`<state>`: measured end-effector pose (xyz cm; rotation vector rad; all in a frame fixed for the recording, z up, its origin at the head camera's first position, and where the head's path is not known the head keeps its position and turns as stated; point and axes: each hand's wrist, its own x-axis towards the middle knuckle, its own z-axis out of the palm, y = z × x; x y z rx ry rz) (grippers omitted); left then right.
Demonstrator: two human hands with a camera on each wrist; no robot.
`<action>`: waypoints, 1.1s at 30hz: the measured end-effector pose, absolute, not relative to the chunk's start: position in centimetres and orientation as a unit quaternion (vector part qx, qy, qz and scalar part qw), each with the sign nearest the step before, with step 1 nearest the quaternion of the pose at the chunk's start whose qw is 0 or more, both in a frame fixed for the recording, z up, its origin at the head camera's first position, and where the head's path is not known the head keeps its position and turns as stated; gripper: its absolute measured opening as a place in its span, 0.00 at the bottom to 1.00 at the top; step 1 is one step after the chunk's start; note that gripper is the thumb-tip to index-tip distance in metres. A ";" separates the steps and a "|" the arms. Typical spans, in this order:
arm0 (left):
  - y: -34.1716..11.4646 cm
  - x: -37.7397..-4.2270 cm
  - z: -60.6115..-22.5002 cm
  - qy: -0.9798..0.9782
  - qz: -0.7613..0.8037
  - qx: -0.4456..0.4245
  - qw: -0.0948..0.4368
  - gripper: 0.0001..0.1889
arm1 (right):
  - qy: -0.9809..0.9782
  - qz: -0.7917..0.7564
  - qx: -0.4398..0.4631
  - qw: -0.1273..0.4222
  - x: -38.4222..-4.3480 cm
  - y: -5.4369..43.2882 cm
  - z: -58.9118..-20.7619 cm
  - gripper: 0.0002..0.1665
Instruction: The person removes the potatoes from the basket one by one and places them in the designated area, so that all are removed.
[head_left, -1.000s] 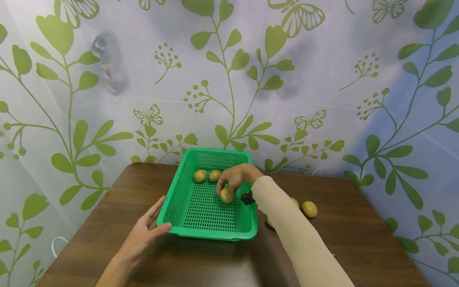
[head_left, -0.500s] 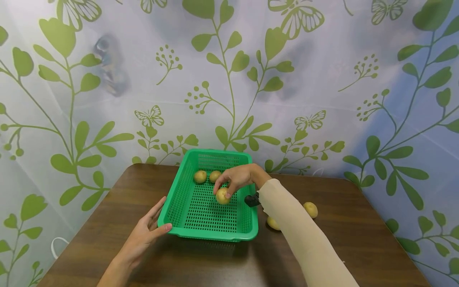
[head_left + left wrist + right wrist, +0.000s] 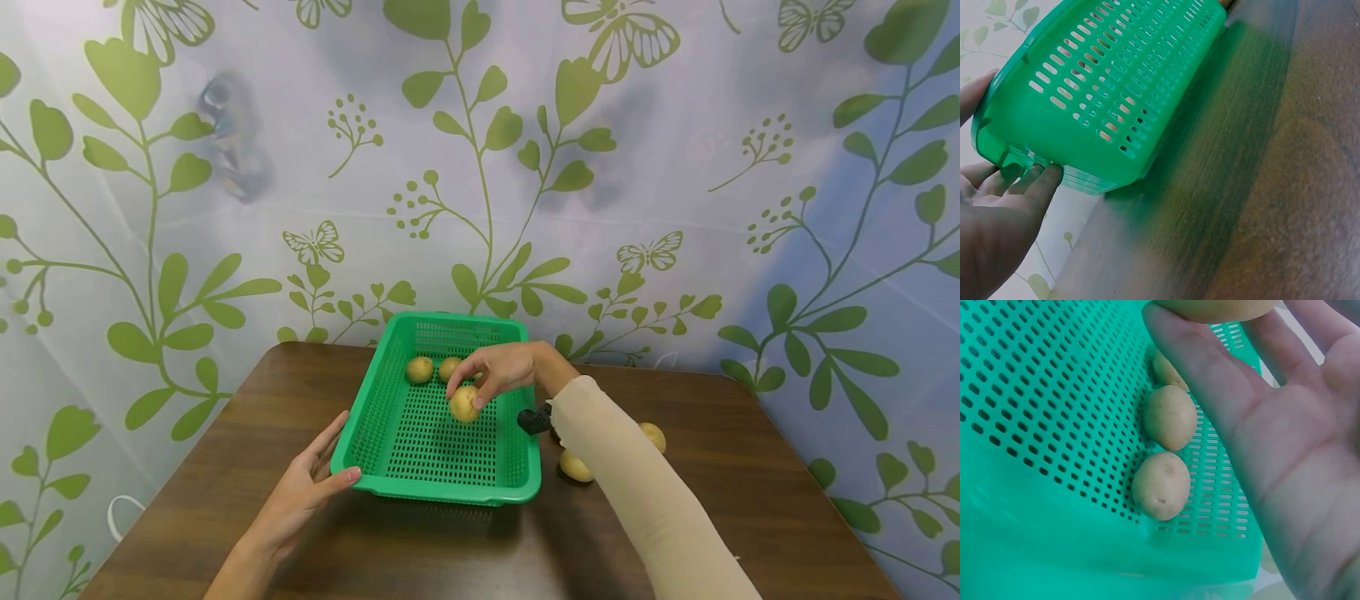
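My right hand [image 3: 506, 368] pinches a yellow potato [image 3: 466, 404] between thumb and fingers, over the inside of the green plastic basket [image 3: 435, 490]. In the right wrist view this held potato [image 3: 1219, 307] is cut off by the top edge. Three more potatoes lie in a row along the basket's far end, among them one potato [image 3: 420, 370] at the left and another potato [image 3: 449, 369] beside it; the third is mostly behind my right hand. At the basket's near left corner my left hand [image 3: 300, 492] grips the rim, thumb on top and fingers against the outer wall.
On the brown wooden table [image 3: 750, 483], right of the basket, lie a potato [image 3: 576, 467] and another potato [image 3: 654, 437] partly behind my right sleeve [image 3: 637, 467]. A leaf-patterned curtain [image 3: 480, 167] hangs behind the table's back edge.
The potato in my right hand has shifted slightly left and up, while the wrist and sleeve moved a little right. My left hand and the basket have stayed almost still.
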<state>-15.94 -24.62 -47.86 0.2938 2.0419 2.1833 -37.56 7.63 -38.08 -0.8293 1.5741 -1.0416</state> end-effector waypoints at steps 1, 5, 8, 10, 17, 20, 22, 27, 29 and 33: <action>-24.6 -15.9 -47.9 0.678 0.725 0.098 0.069 0.43 | 0.657 -0.434 -0.345 0.512 -37.5 7.7 -38.0 0.25; -24.6 -15.9 -47.9 0.676 0.727 0.101 0.068 0.44 | 0.662 -0.429 -0.349 0.506 -37.3 8.1 -37.5 0.24; -24.6 -15.9 -47.9 0.675 0.728 0.102 0.068 0.44 | 0.661 -0.426 -0.351 0.508 -37.1 8.4 -37.2 0.24; -24.5 -15.9 -47.9 0.675 0.728 0.102 0.069 0.44 | 0.662 -0.425 -0.350 0.508 -37.0 8.6 -37.0 0.24; -24.5 -15.9 -47.8 0.677 0.725 0.105 0.070 0.44 | 0.683 -0.400 -0.359 0.494 -36.7 9.7 -36.1 0.26; -24.5 -15.9 -47.8 0.674 0.727 0.106 0.071 0.44 | 0.687 -0.392 -0.370 0.487 -36.6 10.2 -35.7 0.25; -24.5 -15.9 -47.8 0.673 0.728 0.105 0.070 0.44 | 0.689 -0.391 -0.374 0.482 -36.5 10.6 -35.4 0.25; -24.6 -15.8 -47.7 0.675 0.727 0.105 0.067 0.44 | 0.699 -0.391 -0.366 0.474 -36.2 11.7 -34.7 0.26; -24.6 -15.8 -47.7 0.675 0.727 0.108 0.066 0.44 | 0.701 -0.388 -0.368 0.471 -36.1 12.3 -34.4 0.25; -24.6 -15.9 -47.8 0.676 0.726 0.111 0.065 0.44 | 0.709 -0.379 -0.374 0.464 -35.9 13.3 -33.7 0.23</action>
